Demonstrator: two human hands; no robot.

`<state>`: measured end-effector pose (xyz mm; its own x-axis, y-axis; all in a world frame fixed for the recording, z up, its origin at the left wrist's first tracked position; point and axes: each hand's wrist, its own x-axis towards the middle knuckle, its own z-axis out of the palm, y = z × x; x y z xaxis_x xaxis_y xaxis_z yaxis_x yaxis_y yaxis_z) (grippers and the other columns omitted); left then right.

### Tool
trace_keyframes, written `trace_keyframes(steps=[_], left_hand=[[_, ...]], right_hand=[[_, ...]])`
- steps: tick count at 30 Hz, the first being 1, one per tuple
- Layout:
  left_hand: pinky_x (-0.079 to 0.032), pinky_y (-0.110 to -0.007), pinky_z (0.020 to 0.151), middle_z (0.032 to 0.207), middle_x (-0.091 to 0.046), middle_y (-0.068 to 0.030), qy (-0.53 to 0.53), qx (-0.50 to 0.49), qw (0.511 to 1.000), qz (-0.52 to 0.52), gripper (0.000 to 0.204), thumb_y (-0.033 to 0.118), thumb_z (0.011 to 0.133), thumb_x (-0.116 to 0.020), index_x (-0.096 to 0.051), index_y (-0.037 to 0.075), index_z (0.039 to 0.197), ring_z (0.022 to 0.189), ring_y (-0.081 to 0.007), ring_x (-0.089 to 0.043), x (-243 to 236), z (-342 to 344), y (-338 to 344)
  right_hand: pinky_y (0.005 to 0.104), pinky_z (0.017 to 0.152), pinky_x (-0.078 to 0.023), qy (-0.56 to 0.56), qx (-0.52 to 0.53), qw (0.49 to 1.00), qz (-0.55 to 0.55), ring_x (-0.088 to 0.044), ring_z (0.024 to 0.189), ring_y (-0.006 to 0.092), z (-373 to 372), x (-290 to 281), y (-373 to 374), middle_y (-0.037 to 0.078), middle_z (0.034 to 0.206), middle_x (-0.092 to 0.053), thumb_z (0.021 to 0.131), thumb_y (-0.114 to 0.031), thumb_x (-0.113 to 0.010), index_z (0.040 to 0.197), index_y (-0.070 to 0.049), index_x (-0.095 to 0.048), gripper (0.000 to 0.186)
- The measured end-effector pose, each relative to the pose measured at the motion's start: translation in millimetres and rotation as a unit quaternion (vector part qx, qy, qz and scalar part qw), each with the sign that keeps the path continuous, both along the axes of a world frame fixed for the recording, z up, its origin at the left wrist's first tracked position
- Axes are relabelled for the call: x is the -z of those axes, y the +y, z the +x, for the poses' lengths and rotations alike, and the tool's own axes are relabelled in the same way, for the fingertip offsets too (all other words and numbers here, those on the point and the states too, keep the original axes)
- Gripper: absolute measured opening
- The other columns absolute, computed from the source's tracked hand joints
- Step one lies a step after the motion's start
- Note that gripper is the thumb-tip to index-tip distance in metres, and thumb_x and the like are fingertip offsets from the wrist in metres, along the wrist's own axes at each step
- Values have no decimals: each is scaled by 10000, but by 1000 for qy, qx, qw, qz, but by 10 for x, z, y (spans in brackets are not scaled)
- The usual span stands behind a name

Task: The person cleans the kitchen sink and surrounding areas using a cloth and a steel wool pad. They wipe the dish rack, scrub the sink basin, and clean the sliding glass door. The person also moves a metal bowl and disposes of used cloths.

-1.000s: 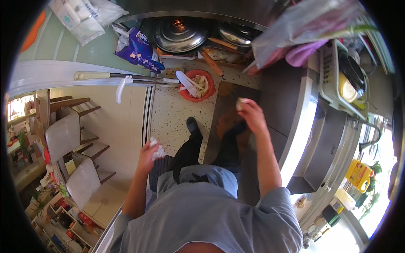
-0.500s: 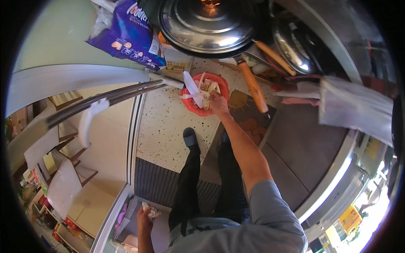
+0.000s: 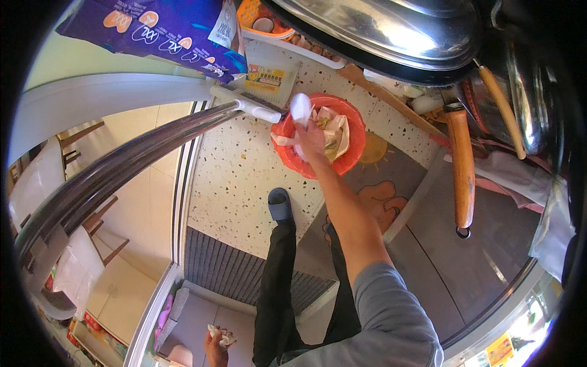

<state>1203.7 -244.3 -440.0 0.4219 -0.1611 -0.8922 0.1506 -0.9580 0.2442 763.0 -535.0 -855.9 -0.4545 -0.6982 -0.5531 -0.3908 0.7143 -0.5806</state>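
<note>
On the floor stands a round bin lined with a red plastic bag [image 3: 356,134], with crumpled cream paper and scraps [image 3: 335,133] inside. My right hand [image 3: 310,140] reaches into its left side, its fingers closed round a white oblong object [image 3: 300,108] whose rounded end sticks up past the rim. What kind of thing this is, I cannot tell. Low in the view, beside my leg, my left hand [image 3: 215,350] grips a crumpled white tissue [image 3: 224,336].
A dark pole [image 3: 128,147] slants in from the left. A lidded pan [image 3: 391,30] and a wooden-handled tool [image 3: 461,165] overhang the right side. A purple package [image 3: 159,37] sits at upper left. A dark mat [image 3: 391,177] lies by my feet.
My right hand has moved left within the bin, from the paper to the white oblong object. My left hand still holds the tissue. The view has come closer to the bin.
</note>
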Motion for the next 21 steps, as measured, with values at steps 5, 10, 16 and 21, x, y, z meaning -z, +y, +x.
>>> trace_keyframes(steps=[5, 10, 16, 21], left_hand=[[-592, -396, 598, 917, -618, -120, -3, 14, 1000, 5, 301, 151, 870, -567, -490, 27, 1134, 759, -247, -655, 118, -108, -95], [-586, -401, 603, 938, -616, -126, -5, 31, 999, 36, 288, 151, 882, -552, -490, 26, 1133, 760, -247, -653, 287, -96, -68], [-581, -397, 611, 949, -613, -129, 7, 35, 999, 10, 292, 142, 877, -550, -491, 18, 1135, 755, -246, -645, 302, -28, -136], [-582, -399, 616, 944, -617, -129, 5, 24, 1000, 2, 282, 134, 875, -544, -504, 18, 1129, 771, -247, -645, 206, -115, -34]], right_hand=[[446, 779, -503, 59, -22, 997, 52, -612, 927, 363, -366, 397, 513, 179, 1007, -627, 838, -344, -551, 1081, -102, -608, 348], [460, 767, -517, 144, -86, 982, 84, -638, 819, 364, -520, 731, 420, 182, 930, -662, 807, -314, -569, 1060, -40, -612, 375], [326, 721, -520, -188, 190, 961, -77, -616, 764, 179, -565, 933, 619, 77, 848, -649, 765, -156, -654, 1093, 3, -609, 367], [414, 862, -465, -24, 5, 982, -190, -537, 1055, 342, -251, -155, 836, 194, 1105, -546, 763, -75, -646, 1109, -38, -572, 356]])
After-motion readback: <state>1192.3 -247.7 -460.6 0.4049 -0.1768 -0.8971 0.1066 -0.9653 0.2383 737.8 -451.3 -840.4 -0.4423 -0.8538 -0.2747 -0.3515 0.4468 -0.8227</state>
